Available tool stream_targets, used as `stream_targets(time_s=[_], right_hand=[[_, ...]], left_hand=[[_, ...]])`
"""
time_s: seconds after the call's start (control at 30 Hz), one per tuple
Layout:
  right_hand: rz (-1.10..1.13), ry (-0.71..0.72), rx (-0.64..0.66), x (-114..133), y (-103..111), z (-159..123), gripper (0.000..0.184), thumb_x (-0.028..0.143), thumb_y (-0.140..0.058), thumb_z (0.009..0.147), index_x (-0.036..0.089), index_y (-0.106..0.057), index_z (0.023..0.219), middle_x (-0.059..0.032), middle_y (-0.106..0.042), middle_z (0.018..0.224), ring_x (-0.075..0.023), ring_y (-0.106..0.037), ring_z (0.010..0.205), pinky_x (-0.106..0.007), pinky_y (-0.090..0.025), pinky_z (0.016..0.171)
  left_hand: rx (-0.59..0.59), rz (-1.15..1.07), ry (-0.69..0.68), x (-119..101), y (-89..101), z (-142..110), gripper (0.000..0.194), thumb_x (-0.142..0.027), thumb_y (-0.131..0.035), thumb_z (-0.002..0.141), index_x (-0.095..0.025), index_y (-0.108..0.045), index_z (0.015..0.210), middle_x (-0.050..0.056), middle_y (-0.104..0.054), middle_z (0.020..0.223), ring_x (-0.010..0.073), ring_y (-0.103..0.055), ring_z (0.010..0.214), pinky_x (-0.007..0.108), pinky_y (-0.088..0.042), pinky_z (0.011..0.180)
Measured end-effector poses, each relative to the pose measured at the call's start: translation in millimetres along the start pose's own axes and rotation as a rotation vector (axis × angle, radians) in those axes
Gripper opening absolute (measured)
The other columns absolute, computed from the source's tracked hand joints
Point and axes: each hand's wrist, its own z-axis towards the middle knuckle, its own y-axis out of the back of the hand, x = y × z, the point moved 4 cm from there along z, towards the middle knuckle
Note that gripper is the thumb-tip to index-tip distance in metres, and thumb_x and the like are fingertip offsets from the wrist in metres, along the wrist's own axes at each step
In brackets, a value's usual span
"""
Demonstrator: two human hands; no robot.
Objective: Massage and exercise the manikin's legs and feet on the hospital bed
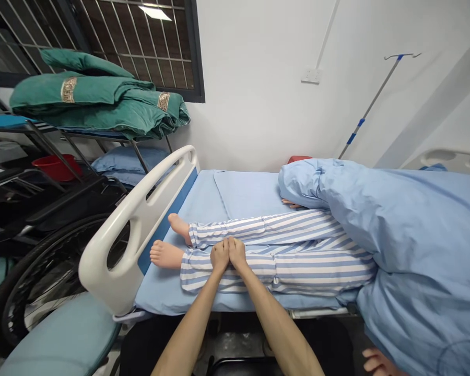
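My left hand (220, 255) and my right hand (237, 251) rest side by side, touching, on the near lower leg (201, 270) of a figure lying on the bed. Both have curled fingers closed over the leg, with the fingertips hidden on its far side. Blue-and-white striped trousers (305, 269) cover both legs. The bare near foot (166, 256) and far foot (179, 228) point toward the bed's end; their smooth look resembles a manikin. A light blue quilt (407, 230) is heaped over the upper body, and a hand (292, 203) shows under its edge.
A white footboard (131, 214) rises at the left of the bed, with a wheelchair wheel (19, 292) and a teal stool (62, 334) beyond it. Folded green bedding (102, 99) lies on a rack. An IV pole (370, 107) stands behind. Another hand (379, 363) hangs at lower right.
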Motion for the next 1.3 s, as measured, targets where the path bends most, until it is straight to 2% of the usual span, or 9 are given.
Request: stream_targets(time_s=[0.3, 0.37, 0.6, 0.77, 0.9, 1.0, 1.13, 1.2, 1.3], right_hand=[[-0.055, 0.192, -0.007, 61, 62, 38, 0.051, 0.041, -0.029, 0.098, 0.021, -0.038, 0.052, 0.0031, -0.041, 0.05, -0.011, -0.037, 0.052, -0.025, -0.026, 0.054], [-0.086, 0.187, 0.009, 53, 63, 32, 0.052, 0.04, -0.028, 0.099, 0.02, -0.042, 0.053, 0.0026, -0.044, 0.051, -0.0113, -0.04, 0.053, -0.025, -0.026, 0.055], [-0.416, -0.023, 0.036, -17, 39, -11, 0.045, 0.03, -0.031, 0.102, 0.018, -0.067, 0.077, -0.0075, -0.071, 0.078, -0.0157, -0.06, 0.071, -0.025, -0.03, 0.061], [-0.369, -0.004, 0.017, -19, 41, -7, 0.049, 0.029, -0.028, 0.103, 0.016, -0.065, 0.074, -0.0097, -0.071, 0.077, -0.0166, -0.061, 0.071, -0.028, -0.028, 0.063], [-0.264, 0.001, -0.041, -21, 44, -3, 0.048, 0.03, -0.029, 0.102, 0.017, -0.059, 0.067, -0.0083, -0.068, 0.07, -0.0161, -0.056, 0.066, -0.029, -0.028, 0.062], [-0.152, 0.006, -0.104, -25, 45, -2, 0.047, 0.031, -0.029, 0.101, 0.019, -0.052, 0.061, -0.0063, -0.064, 0.064, -0.0157, -0.052, 0.061, -0.028, -0.028, 0.061], [-0.009, 0.007, -0.173, -31, 45, 2, 0.046, 0.034, -0.028, 0.098, 0.022, -0.042, 0.056, -0.0036, -0.057, 0.057, -0.0158, -0.048, 0.057, -0.028, -0.03, 0.058], [0.034, 0.016, -0.188, -34, 45, 3, 0.045, 0.035, -0.028, 0.098, 0.023, -0.04, 0.056, -0.0032, -0.055, 0.056, -0.0163, -0.048, 0.057, -0.028, -0.031, 0.058], [0.051, 0.021, -0.197, -37, 44, 4, 0.045, 0.037, -0.026, 0.098, 0.023, -0.043, 0.059, -0.004, -0.057, 0.058, -0.0171, -0.05, 0.058, -0.029, -0.033, 0.059]], left_hand=[[-0.024, 0.003, 0.027, -4, 1.1, -4, 0.05, -0.035, -0.029, 0.098, -0.02, -0.07, 0.073, 0.012, -0.073, 0.094, 0.0217, -0.064, 0.089, 0.028, -0.036, 0.071], [-0.021, 0.002, 0.033, -3, 0.9, -4, 0.052, -0.036, -0.028, 0.098, -0.019, -0.07, 0.074, 0.013, -0.074, 0.096, 0.0227, -0.065, 0.091, 0.029, -0.036, 0.073], [-0.01, 0.033, 0.01, 1, -3.1, 0, 0.05, -0.037, -0.029, 0.098, -0.018, -0.07, 0.077, 0.013, -0.074, 0.099, 0.0223, -0.065, 0.095, 0.029, -0.037, 0.076], [-0.013, -0.029, -0.01, 3, -6.5, 3, 0.047, -0.038, -0.033, 0.094, -0.019, -0.065, 0.066, 0.012, -0.073, 0.088, 0.0223, -0.063, 0.087, 0.028, -0.036, 0.072], [-0.029, -0.175, -0.007, -4, -4.8, 7, 0.045, -0.036, -0.037, 0.09, -0.02, -0.046, 0.049, 0.006, -0.058, 0.059, 0.0175, -0.053, 0.064, 0.027, -0.031, 0.062], [-0.062, -0.289, -0.018, -25, 2.7, 12, 0.045, -0.038, -0.035, 0.089, -0.022, -0.033, 0.047, 0.0, -0.041, 0.047, 0.0138, -0.042, 0.053, 0.027, -0.029, 0.057], [-0.086, -0.585, -0.073, -63, 8.2, 15, 0.043, -0.041, -0.037, 0.086, -0.023, -0.031, 0.047, -0.003, -0.035, 0.046, 0.0111, -0.035, 0.049, 0.026, -0.031, 0.054], [-0.067, -0.698, -0.093, -74, 0.9, 12, 0.044, -0.043, -0.037, 0.085, -0.023, -0.031, 0.047, -0.003, -0.034, 0.046, 0.0104, -0.034, 0.048, 0.025, -0.032, 0.053], [-0.041, -0.755, -0.025, -67, -22.2, 1, 0.043, -0.043, -0.036, 0.085, -0.024, -0.028, 0.047, -0.003, -0.032, 0.045, 0.0105, -0.032, 0.047, 0.025, -0.033, 0.052]])
